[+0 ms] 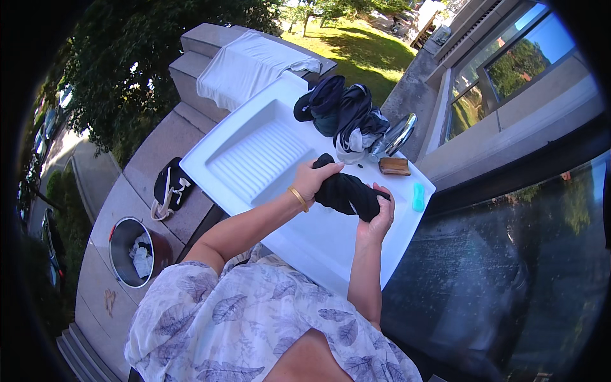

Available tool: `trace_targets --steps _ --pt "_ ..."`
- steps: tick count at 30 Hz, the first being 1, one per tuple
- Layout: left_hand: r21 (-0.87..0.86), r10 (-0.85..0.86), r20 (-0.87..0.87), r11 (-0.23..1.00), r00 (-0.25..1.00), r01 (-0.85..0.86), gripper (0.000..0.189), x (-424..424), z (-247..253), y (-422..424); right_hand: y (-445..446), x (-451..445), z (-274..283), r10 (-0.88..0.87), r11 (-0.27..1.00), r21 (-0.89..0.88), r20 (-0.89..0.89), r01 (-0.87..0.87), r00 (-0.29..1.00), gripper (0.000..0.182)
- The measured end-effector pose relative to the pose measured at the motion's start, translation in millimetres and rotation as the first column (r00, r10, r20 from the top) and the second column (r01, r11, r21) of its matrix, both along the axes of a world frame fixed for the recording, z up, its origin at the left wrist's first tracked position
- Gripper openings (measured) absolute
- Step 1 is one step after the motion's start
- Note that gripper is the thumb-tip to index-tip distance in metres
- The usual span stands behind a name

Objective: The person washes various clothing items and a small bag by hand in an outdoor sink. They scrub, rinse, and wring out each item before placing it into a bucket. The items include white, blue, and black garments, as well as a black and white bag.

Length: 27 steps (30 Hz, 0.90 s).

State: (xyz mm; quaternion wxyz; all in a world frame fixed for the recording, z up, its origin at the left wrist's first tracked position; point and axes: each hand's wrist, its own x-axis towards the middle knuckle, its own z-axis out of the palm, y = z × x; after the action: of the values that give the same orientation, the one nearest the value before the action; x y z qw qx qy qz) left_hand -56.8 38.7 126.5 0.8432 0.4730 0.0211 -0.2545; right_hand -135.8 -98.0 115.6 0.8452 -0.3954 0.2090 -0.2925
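Observation:
Above the basin of a white laundry sink (305,243), a twisted black cloth (347,195) is stretched between both hands. My left hand (317,179), with a gold bangle at its wrist, grips the upper left end. At the lower right end, my right hand (379,212) is closed around the cloth. A ribbed washboard (262,157) is moulded into the sink on the left. Dark wet clothes (341,110) lie piled on the back ledge, with a white-grey piece (355,143) by the chrome faucet (401,135).
A brown block (394,166) and a turquoise brush or soap bar (418,197) rest at the sink's right. White cloth (255,64) covers a stone ledge behind. On the paving at left are a black bag (167,186) and a metal bucket (114,248) holding cloths. Windows (515,62) line the right.

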Motion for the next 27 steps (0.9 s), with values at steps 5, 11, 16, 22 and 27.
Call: trace_targets --steps 5,11,16,22,27 --pt "-0.391 -0.448 -0.447 0.876 0.774 0.282 0.03 3 -24 -22 8 -9 36 -0.082 0.518 -0.846 0.104 0.131 0.991 0.02" --pt "-0.382 -0.746 -0.348 0.666 0.568 0.641 0.026 32 -64 -43 34 -17 40 0.219 -0.131 -0.936 0.293 0.326 0.931 0.02" --pt "0.043 -0.748 -0.336 0.594 0.572 0.803 0.022 30 -71 -63 47 -26 23 0.403 -0.409 -0.82 0.232 0.401 0.885 0.011" --pt "0.776 -0.816 0.079 0.411 0.572 0.479 0.024 18 -39 -72 44 -28 -17 0.559 -0.587 -0.697 0.019 0.412 0.829 0.012" --pt "0.937 -0.852 0.149 0.283 0.502 0.203 0.023 -1 -52 -75 45 -28 -61 0.608 -0.664 -0.596 -0.078 0.452 0.79 0.014"
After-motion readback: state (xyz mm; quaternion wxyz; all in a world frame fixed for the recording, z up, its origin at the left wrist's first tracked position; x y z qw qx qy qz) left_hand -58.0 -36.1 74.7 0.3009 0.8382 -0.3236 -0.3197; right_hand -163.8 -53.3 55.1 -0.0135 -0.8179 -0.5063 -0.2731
